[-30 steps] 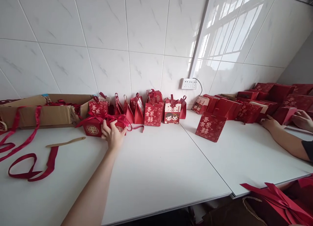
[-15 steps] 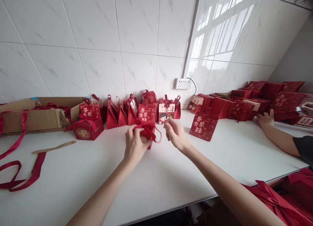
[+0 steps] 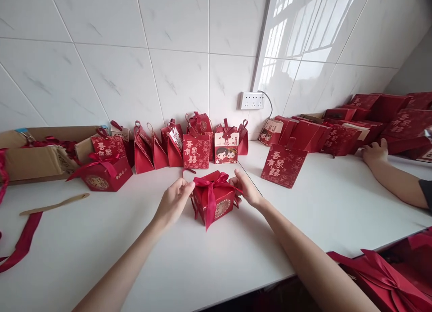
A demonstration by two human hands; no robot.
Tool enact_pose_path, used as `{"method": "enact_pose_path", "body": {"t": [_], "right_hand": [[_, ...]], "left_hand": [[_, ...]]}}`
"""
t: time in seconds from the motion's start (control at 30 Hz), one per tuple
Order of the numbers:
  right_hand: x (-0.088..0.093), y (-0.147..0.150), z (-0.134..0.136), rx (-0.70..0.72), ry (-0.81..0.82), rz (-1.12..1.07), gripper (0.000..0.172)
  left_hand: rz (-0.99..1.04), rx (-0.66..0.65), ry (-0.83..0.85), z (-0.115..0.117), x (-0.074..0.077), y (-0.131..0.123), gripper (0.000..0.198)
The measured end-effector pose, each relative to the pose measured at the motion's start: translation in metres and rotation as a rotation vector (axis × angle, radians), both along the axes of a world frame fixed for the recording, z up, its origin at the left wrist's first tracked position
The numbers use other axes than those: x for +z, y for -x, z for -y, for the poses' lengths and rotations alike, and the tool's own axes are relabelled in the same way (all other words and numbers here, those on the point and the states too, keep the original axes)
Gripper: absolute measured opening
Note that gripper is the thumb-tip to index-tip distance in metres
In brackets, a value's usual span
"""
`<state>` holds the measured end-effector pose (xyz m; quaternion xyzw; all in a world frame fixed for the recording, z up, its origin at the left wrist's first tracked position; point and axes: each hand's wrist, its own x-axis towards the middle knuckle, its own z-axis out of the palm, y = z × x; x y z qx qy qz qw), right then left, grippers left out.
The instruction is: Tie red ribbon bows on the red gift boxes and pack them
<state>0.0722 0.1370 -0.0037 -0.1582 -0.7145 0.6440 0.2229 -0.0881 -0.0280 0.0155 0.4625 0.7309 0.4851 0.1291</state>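
Observation:
A small red gift box (image 3: 223,207) with a gold round emblem stands on the table in front of me, turned at an angle. On its top is a red ribbon (image 3: 211,190) tied in a bow, one tail hanging down the front. My left hand (image 3: 173,200) is at the box's left side, thumb and forefinger pinched on the bow's left loop. At the right side, my right hand (image 3: 247,187) has its fingers closed on the bow's right part; its fingertips are partly hidden.
Behind stand several red bags (image 3: 195,151) and a finished box (image 3: 108,175). A carton (image 3: 33,161) of ribbon and a wooden stick (image 3: 56,204) are left. Right are a red card box (image 3: 284,166), stacked boxes (image 3: 308,136), a co-worker's hand (image 3: 375,153) and a socket strip (image 3: 251,100).
The box has turned, its emblem now facing front right. My right hand has come from apart to the bow's right side; my left hand has moved off the top to the left side.

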Motion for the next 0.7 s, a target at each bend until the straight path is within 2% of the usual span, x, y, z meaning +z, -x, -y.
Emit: {"method": "enact_pose_path", "body": {"t": [0.1,0.27,0.53,0.7], "right_hand": [[0.007,-0.005,0.002,0.153,-0.061,0.092,0.065],[0.014,-0.011,0.004,0.264,-0.104,0.194,0.057],[0.014,-0.011,0.003,0.233,-0.107,0.247,0.047],[0.017,-0.015,-0.001,0.266,-0.045,0.251,0.051]], "left_hand": [[0.008,-0.041,0.04,0.001,0.0,-0.005,0.047],[-0.019,-0.097,0.049,0.003,-0.001,-0.01,0.045],[0.043,-0.184,0.131,0.003,-0.001,0.004,0.043],[0.091,-0.237,0.36,0.007,0.006,0.014,0.04]]}}
